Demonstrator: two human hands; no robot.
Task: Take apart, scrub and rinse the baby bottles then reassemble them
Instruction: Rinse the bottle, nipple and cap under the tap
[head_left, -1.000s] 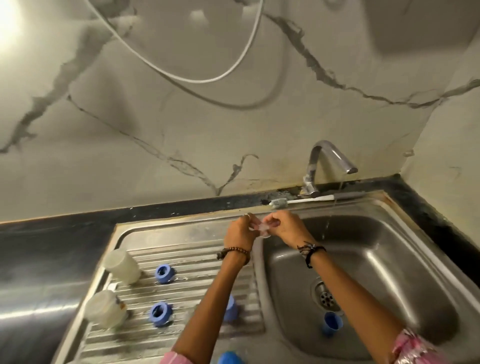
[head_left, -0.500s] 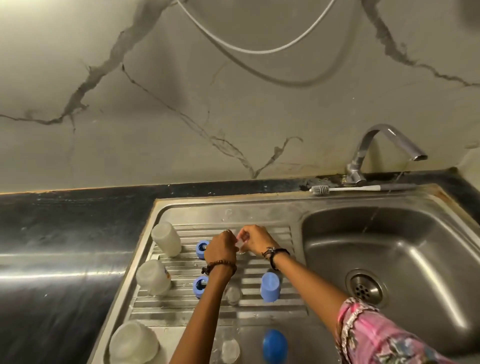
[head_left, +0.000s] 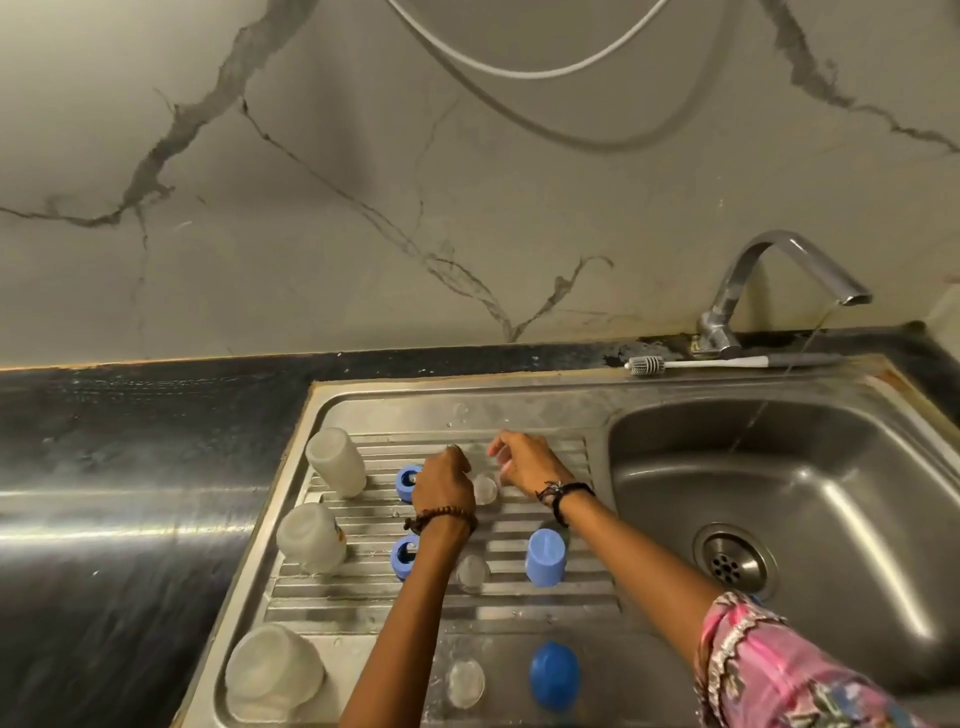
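Note:
A clear nipple (head_left: 484, 488) stands on the ribbed drainboard (head_left: 519, 605) between my hands. My left hand (head_left: 444, 483) hovers just left of it with fingers loosely curled and nothing in them. My right hand (head_left: 524, 462) is just right of it, fingers relaxed and empty. Three frosted bottles (head_left: 332, 460) (head_left: 310, 538) (head_left: 272, 673) stand upside down along the left edge. Two blue rings (head_left: 408, 482) (head_left: 405, 556) are partly hidden by my left arm. Two more nipples (head_left: 472, 571) (head_left: 466, 683) and two blue caps (head_left: 545, 557) (head_left: 554, 675) sit nearer me.
The sink basin (head_left: 831, 499) with its drain (head_left: 735, 564) lies to the right. The faucet (head_left: 779, 275) lets a thin stream run into it. A bottle brush (head_left: 701, 362) lies on the sink's back rim. Dark countertop (head_left: 130, 467) stretches to the left.
My hands moved from over the basin left to the drainboard with the nipple pinched between them. Now the nipple stands on the ribs and both hands have let go.

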